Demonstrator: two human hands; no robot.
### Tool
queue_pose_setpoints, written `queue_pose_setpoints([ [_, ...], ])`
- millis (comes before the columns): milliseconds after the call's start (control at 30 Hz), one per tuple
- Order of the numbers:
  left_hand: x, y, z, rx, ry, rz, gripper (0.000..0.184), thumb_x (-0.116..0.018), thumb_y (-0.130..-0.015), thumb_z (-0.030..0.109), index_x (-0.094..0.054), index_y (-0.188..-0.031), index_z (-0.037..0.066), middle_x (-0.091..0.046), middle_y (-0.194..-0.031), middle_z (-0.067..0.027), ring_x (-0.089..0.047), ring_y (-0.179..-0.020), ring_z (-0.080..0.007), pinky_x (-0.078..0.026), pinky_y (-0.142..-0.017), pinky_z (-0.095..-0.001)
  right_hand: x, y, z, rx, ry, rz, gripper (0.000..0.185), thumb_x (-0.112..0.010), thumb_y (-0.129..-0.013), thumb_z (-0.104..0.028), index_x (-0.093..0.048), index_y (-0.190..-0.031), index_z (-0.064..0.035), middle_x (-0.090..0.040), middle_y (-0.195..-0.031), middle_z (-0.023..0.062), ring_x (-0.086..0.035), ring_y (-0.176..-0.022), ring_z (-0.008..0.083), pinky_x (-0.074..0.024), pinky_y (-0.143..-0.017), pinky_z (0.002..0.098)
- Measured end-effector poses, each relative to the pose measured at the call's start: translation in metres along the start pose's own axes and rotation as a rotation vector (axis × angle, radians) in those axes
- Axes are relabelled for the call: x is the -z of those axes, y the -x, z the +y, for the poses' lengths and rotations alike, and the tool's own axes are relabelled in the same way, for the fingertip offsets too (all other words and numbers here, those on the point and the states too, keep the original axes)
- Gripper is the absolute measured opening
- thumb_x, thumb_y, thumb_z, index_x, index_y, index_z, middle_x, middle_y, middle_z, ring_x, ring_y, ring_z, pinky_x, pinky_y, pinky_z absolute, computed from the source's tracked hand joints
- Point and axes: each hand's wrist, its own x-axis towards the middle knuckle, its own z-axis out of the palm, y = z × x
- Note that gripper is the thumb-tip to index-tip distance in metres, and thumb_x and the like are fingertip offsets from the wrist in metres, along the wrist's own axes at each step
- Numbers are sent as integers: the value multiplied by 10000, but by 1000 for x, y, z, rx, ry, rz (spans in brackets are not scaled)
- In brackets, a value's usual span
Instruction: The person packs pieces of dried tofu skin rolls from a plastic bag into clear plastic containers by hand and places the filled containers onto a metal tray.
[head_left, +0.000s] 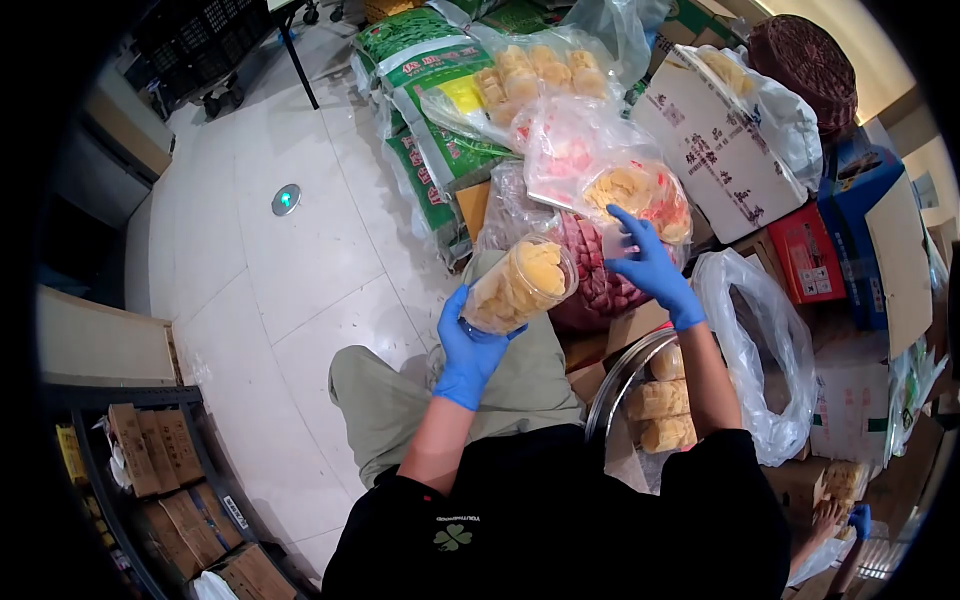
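My left hand (471, 350), in a blue glove, is wrapped round the lower part of a clear plastic jar (515, 285). Pale yellow, chip-like pieces fill the jar up to its open mouth, which tilts to the right. My right hand (648, 262), also gloved in blue, has its fingers apart and holds nothing. It hovers at the near edge of an open clear bag with red print (665, 205). More of the yellow pieces (617, 188) lie inside that bag. Under the hand sits a dark red bundle (590, 260) in a mesh or woven pattern.
Green printed sacks (425, 75) are stacked ahead, with filled jars (540, 72) in plastic on top. A round metal-rimmed container (610, 380) with filled jars (660, 400) stands at my right. A clear bag (750, 350) lies beyond it. Another person's hands (835, 518) work at lower right.
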Motion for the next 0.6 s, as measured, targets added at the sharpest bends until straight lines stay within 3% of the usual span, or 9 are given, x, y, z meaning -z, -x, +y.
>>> queue_pose_setpoints([
  [33, -1, 0, 0, -3, -4, -6, 642, -518, -871, 518, -483, -1400, 155, -508, -1392, -89, -481, -1250, -318, -373, -978, -540, 7, 2, -24, -46, -322, -36, 691, -694, -782, -92, -437, -1423, -130, -519, -1205, 109, -595, -1121, 280, -504, -921, 356],
  [67, -1, 2, -1, -2, -10, -10, 648, -516, -871, 519, -477, -1405, 155, -503, -1398, -89, -477, -1253, -319, -369, -981, -540, 11, 4, -39, -50, -324, -36, 691, -694, -782, -92, -437, -1423, -130, -519, -1205, 109, -595, -1121, 280, -504, -921, 356],
  [133, -5, 4, -4, 8, -16, -5, 653, -514, -872, 520, -472, -1411, 155, -495, -1410, -92, -473, -1263, -327, -361, -992, -543, 18, 7, -63, 86, -907, -45, 659, -661, -796, -16, -419, -1399, -123, -480, -1270, 62, -546, -1220, 230, -487, -943, 327],
  [167, -7, 5, -4, 10, -19, -1, 658, -511, -872, 520, -466, -1417, 155, -487, -1421, -96, -470, -1272, -335, -354, -1004, -546, 17, 9, -78, 154, -1033, 10, 580, -669, -777, -5, -421, -1292, -105, -476, -1316, 82, -512, -1275, 255, -462, -1000, 354],
  [267, -7, 6, -8, -11, 14, 35, 677, -513, -870, 523, -459, -1423, 137, -472, -1442, -104, -457, -1301, -353, -328, -1034, -559, 0, 13, -104, 349, -1013, 148, 479, -686, -765, -8, -416, -1148, -103, -477, -1330, 106, -506, -1270, 260, -421, -1052, 378],
  [300, -5, 3, -8, -26, 10, 19, 677, -513, -870, 523, -459, -1423, 137, -472, -1442, -104, -457, -1301, -353, -328, -1034, -559, -3, 15, -112, 379, -914, 146, 456, -714, -757, -31, -390, -1069, -110, -484, -1326, 127, -490, -1279, 263, -387, -1083, 394],
  [400, 2, 1, -5, -75, 10, -57, 684, -511, -879, 512, -449, -1427, 107, -470, -1447, -117, -463, -1307, -366, -344, -1048, -565, -26, 21, -125, 402, -838, 61, 455, -754, -761, -125, -392, -1034, -103, -489, -1322, 135, -470, -1261, 253, -364, -1079, 384],
  [467, 2, 6, -1, -75, 150, -81, 425, -530, -929, 363, -583, -1243, 82, -609, -1273, -101, -559, -1205, -287, -434, -1037, -481, -30, 20, -121, 456, -717, 11, 469, -766, -754, -161, -395, -1032, -97, -492, -1315, 144, -478, -1233, 260, -362, -1069, 383],
  [600, -10, 20, 7, -220, 64, -117, 392, -546, -924, 347, -580, -1197, 67, -617, -1221, -105, -571, -1173, -267, -443, -1030, -423, -29, 21, -123, 548, -418, 4, 487, -775, -744, -243, -412, -1026, -80, -486, -1292, 183, -500, -1144, 300, -369, -1034, 385],
])
